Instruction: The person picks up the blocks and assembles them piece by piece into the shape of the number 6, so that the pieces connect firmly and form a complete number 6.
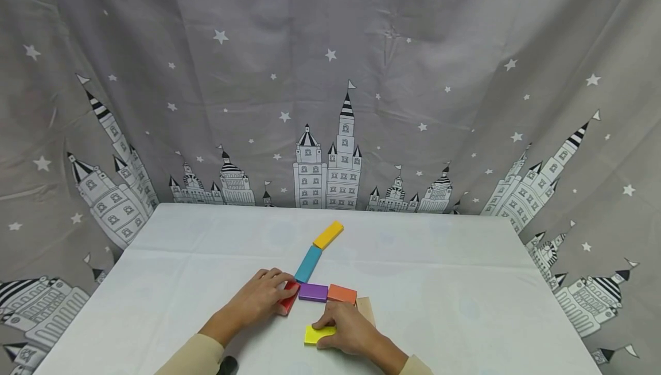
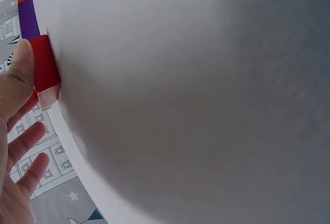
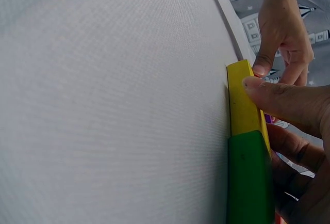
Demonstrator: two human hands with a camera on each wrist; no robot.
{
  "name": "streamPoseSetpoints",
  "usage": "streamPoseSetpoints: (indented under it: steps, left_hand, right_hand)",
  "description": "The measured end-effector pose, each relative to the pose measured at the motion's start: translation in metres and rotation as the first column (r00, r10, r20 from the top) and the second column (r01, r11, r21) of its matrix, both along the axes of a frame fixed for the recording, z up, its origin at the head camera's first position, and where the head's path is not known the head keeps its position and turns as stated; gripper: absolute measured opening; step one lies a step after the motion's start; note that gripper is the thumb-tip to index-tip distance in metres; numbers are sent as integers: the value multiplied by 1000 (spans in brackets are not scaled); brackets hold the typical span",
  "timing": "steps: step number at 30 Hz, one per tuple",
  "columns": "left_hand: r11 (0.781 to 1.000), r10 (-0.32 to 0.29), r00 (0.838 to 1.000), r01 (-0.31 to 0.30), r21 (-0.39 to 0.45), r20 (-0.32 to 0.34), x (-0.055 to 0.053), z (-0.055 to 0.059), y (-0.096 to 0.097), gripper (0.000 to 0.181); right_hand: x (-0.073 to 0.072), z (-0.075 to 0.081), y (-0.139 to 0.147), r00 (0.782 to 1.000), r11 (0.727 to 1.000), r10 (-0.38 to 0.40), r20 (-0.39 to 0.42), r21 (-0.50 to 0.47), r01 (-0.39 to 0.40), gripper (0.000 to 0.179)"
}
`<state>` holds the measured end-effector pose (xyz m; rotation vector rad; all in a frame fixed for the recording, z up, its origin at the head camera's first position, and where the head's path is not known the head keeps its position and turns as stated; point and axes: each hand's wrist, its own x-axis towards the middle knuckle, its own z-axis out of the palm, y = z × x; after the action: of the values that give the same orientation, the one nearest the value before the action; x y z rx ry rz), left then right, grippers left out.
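Note:
My left hand (image 1: pixel 260 297) pinches a red block (image 2: pixel 46 64) between thumb and fingers at the left end of a row of flat blocks on the white table. A purple block (image 1: pixel 313 292) lies next to the red one, followed by an orange block (image 1: pixel 342 293). Nearer the front edge, my right hand (image 1: pixel 351 329) grips a bright yellow block (image 1: pixel 317 336), thumb on its near side. A green block (image 3: pixel 250 177) adjoins the yellow one end to end in the right wrist view; the hand hides it from the head view. A beige block (image 1: pixel 366 309) is partly covered by that hand.
A blue block (image 1: pixel 308 264) slants away from the red block, with a golden-yellow block (image 1: pixel 328 235) at its far end. Behind the white table (image 1: pixel 444 272) hangs a grey curtain (image 1: pixel 258 77) printed with castles. Something dark and rounded (image 1: pixel 228 365) shows beside the left sleeve.

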<state>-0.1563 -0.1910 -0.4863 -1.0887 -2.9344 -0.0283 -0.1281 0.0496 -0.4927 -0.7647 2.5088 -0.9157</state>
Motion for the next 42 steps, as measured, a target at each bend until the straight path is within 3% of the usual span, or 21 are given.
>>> streamPoseSetpoints:
  steps: [11,35,42]
  left_hand:
    - [1000,-12,999,12,-5,-45,-1,-1,-1,52]
    - [1000,-11,999,10,-24,-50,-4,0,0,54]
    - [1000,-16,999,16,7,-44,-3,-2,-1,53]
  right_hand:
    - [0,0,0,1000,1000,6,6,-15,-6,30]
    - [-1,1,-1,1000,1000,-5,20,-4,5,29]
    - [0,1,-1,1000,1000,-3,19,-7,3,29]
